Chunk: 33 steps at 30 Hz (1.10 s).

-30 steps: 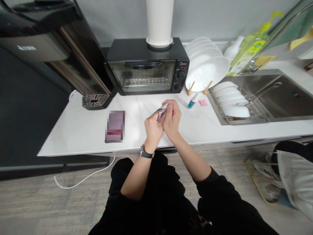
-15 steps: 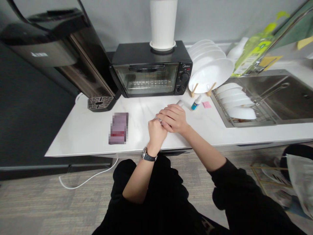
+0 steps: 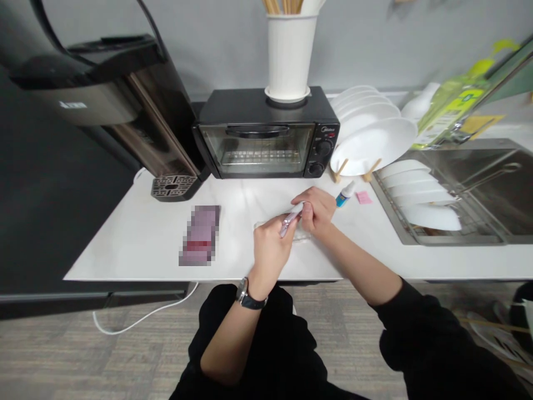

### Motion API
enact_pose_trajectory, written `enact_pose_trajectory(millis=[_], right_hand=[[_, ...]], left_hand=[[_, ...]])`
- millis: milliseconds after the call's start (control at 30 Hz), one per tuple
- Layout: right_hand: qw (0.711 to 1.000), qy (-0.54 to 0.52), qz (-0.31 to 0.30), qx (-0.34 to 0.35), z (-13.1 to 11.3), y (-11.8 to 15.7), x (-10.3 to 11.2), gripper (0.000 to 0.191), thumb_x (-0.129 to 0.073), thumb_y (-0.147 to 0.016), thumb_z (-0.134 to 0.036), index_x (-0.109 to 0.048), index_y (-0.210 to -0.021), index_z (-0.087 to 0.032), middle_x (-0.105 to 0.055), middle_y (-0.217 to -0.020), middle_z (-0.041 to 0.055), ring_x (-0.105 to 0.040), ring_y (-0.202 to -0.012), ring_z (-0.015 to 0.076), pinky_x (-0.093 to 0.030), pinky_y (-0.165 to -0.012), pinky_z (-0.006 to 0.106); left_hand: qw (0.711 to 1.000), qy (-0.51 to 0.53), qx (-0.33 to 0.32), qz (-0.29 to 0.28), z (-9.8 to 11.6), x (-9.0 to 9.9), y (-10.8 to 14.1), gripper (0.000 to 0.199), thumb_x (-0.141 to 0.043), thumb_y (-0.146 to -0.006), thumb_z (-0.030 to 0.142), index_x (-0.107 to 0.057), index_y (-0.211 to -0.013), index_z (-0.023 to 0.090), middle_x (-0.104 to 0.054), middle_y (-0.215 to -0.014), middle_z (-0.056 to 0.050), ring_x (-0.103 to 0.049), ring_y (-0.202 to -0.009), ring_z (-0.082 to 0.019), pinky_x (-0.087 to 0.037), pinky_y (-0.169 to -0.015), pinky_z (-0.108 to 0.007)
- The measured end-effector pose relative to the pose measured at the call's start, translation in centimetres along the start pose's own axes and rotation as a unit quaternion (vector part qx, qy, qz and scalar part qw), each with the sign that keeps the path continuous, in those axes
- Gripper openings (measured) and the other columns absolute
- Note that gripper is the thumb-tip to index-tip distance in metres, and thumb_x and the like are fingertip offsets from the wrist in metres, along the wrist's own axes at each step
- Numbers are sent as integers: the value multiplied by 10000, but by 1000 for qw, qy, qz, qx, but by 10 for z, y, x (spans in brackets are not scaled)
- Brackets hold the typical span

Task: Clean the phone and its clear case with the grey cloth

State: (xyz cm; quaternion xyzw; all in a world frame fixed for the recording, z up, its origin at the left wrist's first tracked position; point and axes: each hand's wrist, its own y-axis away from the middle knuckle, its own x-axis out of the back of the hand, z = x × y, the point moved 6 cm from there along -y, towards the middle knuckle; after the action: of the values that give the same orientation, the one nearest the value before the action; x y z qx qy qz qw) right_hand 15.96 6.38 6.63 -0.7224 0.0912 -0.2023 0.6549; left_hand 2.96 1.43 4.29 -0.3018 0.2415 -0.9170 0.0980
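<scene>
A slim lilac and white pen-shaped tube (image 3: 290, 219) sits between my two hands above the white counter (image 3: 137, 250). My left hand (image 3: 268, 250) grips its lower end, and my right hand (image 3: 315, 210) pinches its upper end with the fingertips. A crumpled clear plastic wrapper (image 3: 300, 235) lies on the counter just under my hands, partly hidden by them. A small bottle with a blue label (image 3: 343, 195) lies beyond my right hand, next to a pink sticky note (image 3: 363, 197).
A black toaster oven (image 3: 266, 133) stands behind my hands, with a white utensil holder (image 3: 289, 55) on top. White plates fill a wooden stand (image 3: 370, 147) and a sink rack (image 3: 416, 194) to the right. A pixelated flat object (image 3: 200, 236) lies left; a black coffee machine (image 3: 104, 100) stands beyond it.
My hands have separated from their overlapping clasp, and the tube now shows between them. The clear wrapper has come into view, and the whole scene sits lower in the frame.
</scene>
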Motion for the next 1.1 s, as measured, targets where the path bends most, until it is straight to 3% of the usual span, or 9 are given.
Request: enact_pose_trajectory(millis=[100, 300, 467, 567, 667, 867, 967, 1100], right_hand=[[1000, -13, 3, -10, -6, 1, 0, 382, -380, -1120, -251, -705, -922, -214, -737, -755, 36, -681, -664, 170, -540, -613, 337], [993, 1, -44, 110, -31, 1, -7, 401, -399, -1113, -323, -777, -1059, -202, -793, -878, 38, -720, -866, 195, -590, -790, 388], [986, -1, -64, 157, -32, 0, -6, 432, -386, -1133, -334, -794, -1090, -197, -809, -926, 29, -714, -900, 176, -562, -818, 371], [990, -11, -52, 129, -26, -1, -5, 405, -388, -1126, -317, -769, -1057, -198, -778, -879, 39, -697, -847, 191, -541, -774, 377], [998, -13, -33, 47, -13, 0, -4, 331, -412, -1103, -261, -711, -975, -201, -733, -822, 52, -670, -782, 207, -508, -739, 385], [996, -27, -6, -82, -1, 3, -5, 295, -408, -1096, -202, -672, -967, -221, -726, -812, 49, -633, -749, 207, -487, -731, 374], [996, -42, -14, -80, -6, 3, -6, 287, -416, -1085, -199, -688, -996, -214, -759, -865, 58, -666, -795, 208, -520, -774, 377], [999, 2, -39, -5, -20, 2, -8, 314, -412, -1078, -265, -724, -1063, -234, -812, -926, 24, -755, -942, 220, -497, -1041, 453]], left_hand=[[1000, -26, -6, 8, 1, 4, -1, 326, -670, -986, 201, -628, -664, 170, -600, -601, 17, -402, -518, -92, -277, -552, -260], [995, -101, -22, 6, -3, -2, 0, 299, -537, -793, 80, -458, -539, 215, -509, -499, -5, -401, -467, -130, -288, -539, -284], [986, -134, -80, 60, 1, 1, 3, 281, -504, -699, 53, -398, -508, 230, -453, -462, -6, -380, -450, -140, -266, -525, -302], [990, -97, -84, 60, 3, 2, 2, 312, -549, -796, 72, -430, -542, 208, -433, -483, 26, -355, -456, -112, -267, -521, -278], [995, -65, -47, 57, 2, 5, 0, 385, -648, -921, 172, -466, -583, 192, -414, -517, 51, -314, -489, -92, -243, -522, -263], [1000, 7, -8, 29, 0, 4, -4, 315, -659, -995, 217, -586, -690, 186, -503, -600, 49, -360, -543, -91, -276, -547, -244], [999, -2, -1, 32, -3, 3, -4, 352, -647, -982, 219, -547, -646, 187, -496, -581, 43, -347, -528, -90, -256, -540, -254], [998, -38, -17, 40, -4, 3, -4, 353, -585, -905, 165, -435, -587, 202, -463, -527, 35, -329, -484, -93, -248, -525, -262]])
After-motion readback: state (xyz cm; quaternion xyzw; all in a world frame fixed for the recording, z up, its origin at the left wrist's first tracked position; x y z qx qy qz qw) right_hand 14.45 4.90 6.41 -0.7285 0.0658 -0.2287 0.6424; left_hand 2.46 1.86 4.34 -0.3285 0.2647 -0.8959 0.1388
